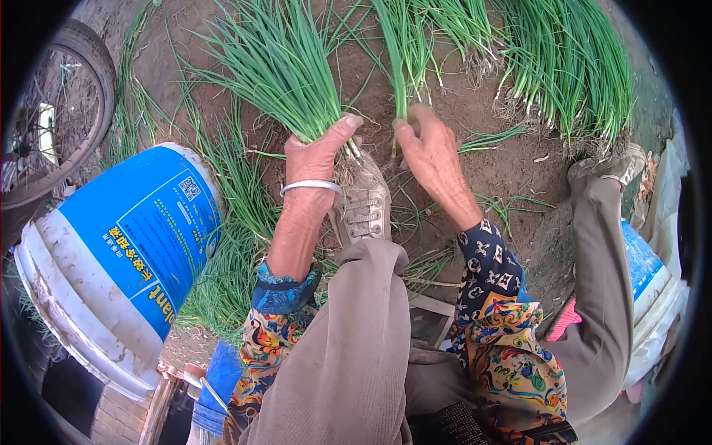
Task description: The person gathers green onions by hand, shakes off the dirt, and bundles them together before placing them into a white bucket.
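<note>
A thick bunch of green onions (285, 74) fans out up and to the left from my left hand (319, 152), whose fingers wrap round it just above the white root ends. A pale bangle circles that wrist. My right hand (430, 148) is to the right with thumb and fingers pinched on a few green stalks (397, 67) near their lower ends. Roots of the held bunch hang over the toe of a laced shoe (365, 204) between my hands.
A large pile of green onions (571, 67) lies at the upper right, a smaller bunch (463, 26) beside it. More stalks (237, 170) spread along the left. A blue and white bucket (141, 245) lies tilted at the left, below a wheel (63, 111). Another shoe (630, 163) is at the right.
</note>
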The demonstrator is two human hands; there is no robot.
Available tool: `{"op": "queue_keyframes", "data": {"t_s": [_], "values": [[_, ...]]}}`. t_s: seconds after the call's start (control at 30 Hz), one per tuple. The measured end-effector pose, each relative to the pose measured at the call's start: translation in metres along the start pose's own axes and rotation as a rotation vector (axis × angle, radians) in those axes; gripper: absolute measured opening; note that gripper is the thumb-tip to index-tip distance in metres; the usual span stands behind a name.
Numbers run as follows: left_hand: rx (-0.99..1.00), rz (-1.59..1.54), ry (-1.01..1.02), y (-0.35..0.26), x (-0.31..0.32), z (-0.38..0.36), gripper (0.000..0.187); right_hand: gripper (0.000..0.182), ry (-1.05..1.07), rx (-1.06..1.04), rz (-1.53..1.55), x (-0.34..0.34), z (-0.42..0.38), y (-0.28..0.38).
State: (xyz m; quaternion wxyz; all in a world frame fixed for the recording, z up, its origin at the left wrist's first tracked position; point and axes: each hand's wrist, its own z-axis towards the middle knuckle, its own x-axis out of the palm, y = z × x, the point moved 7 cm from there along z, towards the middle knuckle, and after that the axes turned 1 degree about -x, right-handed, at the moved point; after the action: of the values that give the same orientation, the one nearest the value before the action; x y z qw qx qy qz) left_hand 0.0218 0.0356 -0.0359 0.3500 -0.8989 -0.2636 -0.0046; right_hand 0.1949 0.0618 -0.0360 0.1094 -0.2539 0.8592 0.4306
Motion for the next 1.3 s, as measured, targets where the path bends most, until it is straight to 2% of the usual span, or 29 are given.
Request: {"op": "queue_keyframes", "data": {"t_s": [0.1, 0.2, 0.3, 0.4, 0.5, 0.6, 0.63, 0.73, 0.77, 0.87, 0.9, 1.03, 1.07, 1.13, 1.23, 1.3], "values": [[0.012, 0.070, 0.047, -0.003, 0.005, -0.007, 0.034, 0.020, -0.048, -0.200, -0.044, -0.002, -0.020, 0.029], [0.046, 0.081, 0.091, -0.005, 0.009, -0.010, 0.036, 0.016, -0.059, -0.535, -0.084, 0.014, -0.040, 0.059], [0.033, 0.008, 0.065, -0.004, 0.003, -0.008, 0.037, 0.015, 0.024, -0.526, -0.114, 0.003, -0.031, 0.063], [0.021, 0.026, 0.093, -0.009, -0.001, -0.007, 0.037, 0.017, -0.310, -0.399, -0.158, -0.028, -0.005, 0.046], [0.056, -0.046, 0.142, -0.015, -0.001, -0.009, 0.031, 0.022, -0.467, -0.359, -0.314, -0.040, 0.025, 0.031], [0.118, -0.093, 0.163, -0.021, 0.001, -0.010, 0.026, 0.026, -0.358, -0.140, -0.343, -0.039, 0.050, 0.015], [0.126, -0.095, 0.158, -0.023, 0.001, -0.011, 0.025, 0.030, -0.353, -0.132, -0.337, -0.043, 0.054, 0.015], [0.148, -0.142, 0.146, -0.023, -0.005, -0.006, 0.022, 0.026, -0.198, -0.015, 0.101, -0.052, 0.059, 0.003], [0.156, -0.163, 0.142, -0.022, -0.008, -0.003, 0.022, 0.023, -0.157, -0.065, 0.245, -0.057, 0.053, 0.004], [0.159, -0.113, 0.135, -0.020, -0.015, 0.002, 0.021, 0.023, -0.165, -0.113, 0.666, -0.059, 0.035, -0.001], [0.158, -0.100, 0.149, -0.019, -0.014, 0.002, 0.022, 0.027, -0.161, -0.026, 0.699, -0.055, 0.027, -0.007], [0.129, -0.005, 0.138, -0.009, 0.000, -0.003, 0.027, 0.027, -0.024, -0.129, 0.553, -0.028, -0.004, 0.018], [0.114, 0.029, 0.124, -0.008, 0.005, -0.005, 0.028, 0.028, 0.036, -0.115, 0.439, -0.019, -0.011, 0.025], [0.101, 0.043, 0.114, -0.007, 0.009, -0.008, 0.033, 0.030, 0.005, -0.355, 0.271, -0.002, -0.023, 0.040], [0.118, 0.029, 0.123, -0.007, 0.010, -0.008, 0.034, 0.033, -0.183, -0.729, -0.016, 0.005, -0.040, 0.055], [0.093, 0.063, 0.110, -0.007, 0.009, -0.009, 0.035, 0.033, -0.149, -0.700, -0.058, 0.006, -0.045, 0.056]]}}
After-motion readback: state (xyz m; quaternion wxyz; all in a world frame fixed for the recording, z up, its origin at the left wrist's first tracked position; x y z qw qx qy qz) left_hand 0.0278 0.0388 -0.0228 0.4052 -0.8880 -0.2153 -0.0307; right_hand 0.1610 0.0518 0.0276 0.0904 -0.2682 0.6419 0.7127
